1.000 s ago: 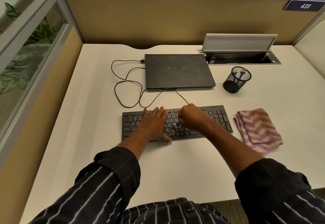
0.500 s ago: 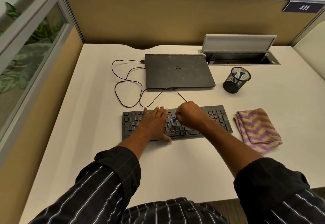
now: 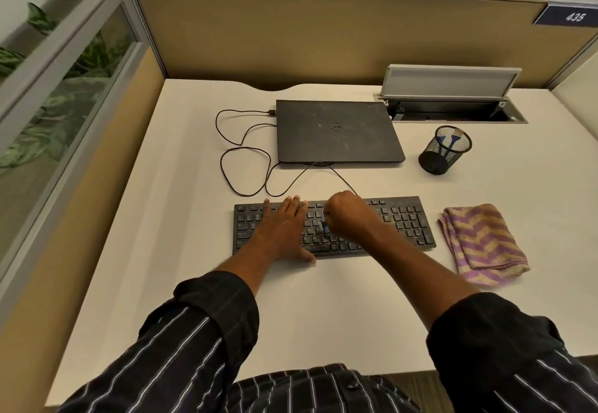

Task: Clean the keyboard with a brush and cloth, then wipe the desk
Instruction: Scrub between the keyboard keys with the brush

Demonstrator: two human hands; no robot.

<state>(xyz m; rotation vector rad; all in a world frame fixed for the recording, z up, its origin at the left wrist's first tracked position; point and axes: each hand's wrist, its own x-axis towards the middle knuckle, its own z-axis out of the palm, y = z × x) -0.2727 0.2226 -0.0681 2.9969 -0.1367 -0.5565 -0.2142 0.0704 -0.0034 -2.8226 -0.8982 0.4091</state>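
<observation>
A black keyboard (image 3: 404, 221) lies on the white desk (image 3: 181, 224) in front of me, with brownish dirt on the keys near its front middle. My left hand (image 3: 284, 228) rests flat on its left half, fingers straight. My right hand (image 3: 348, 215) is curled into a fist over the middle keys and grips a small blue brush (image 3: 324, 227), of which only the tip shows below the fingers. A folded purple and tan cloth (image 3: 482, 244) lies on the desk just right of the keyboard.
A closed dark laptop (image 3: 336, 131) sits behind the keyboard, its black cable (image 3: 246, 166) looping to the left. A black mesh pen cup (image 3: 445, 150) stands at right, behind it an open cable hatch (image 3: 453, 101). Partition walls enclose the desk at the back and left.
My right hand with the brush has shifted a little to the left and away from me across the keys. My left hand has stayed in place.
</observation>
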